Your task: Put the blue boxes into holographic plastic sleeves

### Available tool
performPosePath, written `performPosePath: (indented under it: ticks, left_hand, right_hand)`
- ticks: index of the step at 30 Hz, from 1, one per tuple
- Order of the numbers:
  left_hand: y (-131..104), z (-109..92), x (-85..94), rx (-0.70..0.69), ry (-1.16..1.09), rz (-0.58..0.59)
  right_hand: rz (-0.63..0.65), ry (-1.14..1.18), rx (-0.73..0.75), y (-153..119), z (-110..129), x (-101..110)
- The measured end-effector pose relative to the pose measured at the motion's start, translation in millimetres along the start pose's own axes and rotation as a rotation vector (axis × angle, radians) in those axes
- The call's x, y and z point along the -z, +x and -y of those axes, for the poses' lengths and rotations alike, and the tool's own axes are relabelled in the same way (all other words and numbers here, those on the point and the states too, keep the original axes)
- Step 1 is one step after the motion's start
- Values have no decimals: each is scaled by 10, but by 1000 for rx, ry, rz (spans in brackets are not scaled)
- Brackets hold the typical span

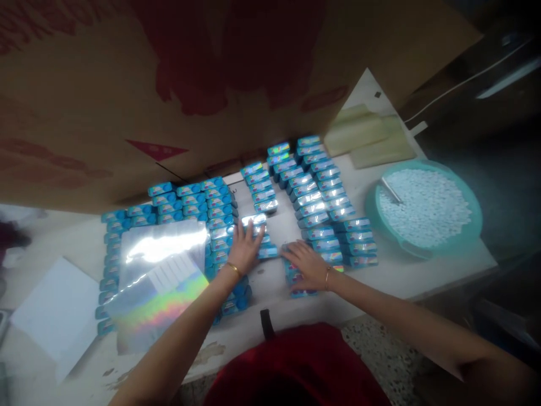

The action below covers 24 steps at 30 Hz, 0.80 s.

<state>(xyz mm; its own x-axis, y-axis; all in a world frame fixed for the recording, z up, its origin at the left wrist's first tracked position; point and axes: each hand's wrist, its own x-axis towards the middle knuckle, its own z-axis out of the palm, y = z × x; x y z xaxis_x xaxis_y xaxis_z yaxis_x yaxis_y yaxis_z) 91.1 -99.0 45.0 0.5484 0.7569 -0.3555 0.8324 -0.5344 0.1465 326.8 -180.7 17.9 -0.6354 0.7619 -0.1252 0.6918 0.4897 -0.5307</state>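
My left hand (245, 251) lies with its fingers spread over a short row of small shiny blue boxes (266, 251) in the middle of the table. To its right, my right hand (310, 266) rests on another group of blue boxes (302, 293), fingers and thumb apart. Both hands touch the boxes, and partly cover them. More blue boxes (310, 198) stand in close rows beyond the right hand. On the left, a large block of similar boxes (190, 200) reaches up to my left wrist.
Glossy clear and rainbow-sheened sheets (156, 282) lie over the left block. A white sheet (57, 316) is farther left. A green basin (473, 225) of small white pieces, with a metal scoop (393, 190), stands at the right. A big printed cardboard box (105, 101) walls off the back.
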Motion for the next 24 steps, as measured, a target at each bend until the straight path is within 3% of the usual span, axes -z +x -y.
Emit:
performPosePath:
  ticks: [4, 10, 18, 22, 24]
  left_hand:
    - [164, -164, -76, -48, -58, -25]
    - [400, -323, -128, -88, -104, -44]
    - [615, -639, -195, -6, -229, -145]
    - [682, -555, -209, -157, -451, -89]
    - [674, -443, -207, -147, -643, -162]
  right_hand:
    - [-63, -21, 20, -107, -47, -67]
    - [-165, -59, -65, -300, -88, -196]
    - [-94, -60, 48, -286, -45, -227]
    - [-109, -78, 88, -239, 39, -136]
    - [-150, -77, 80, -250, 88, -76]
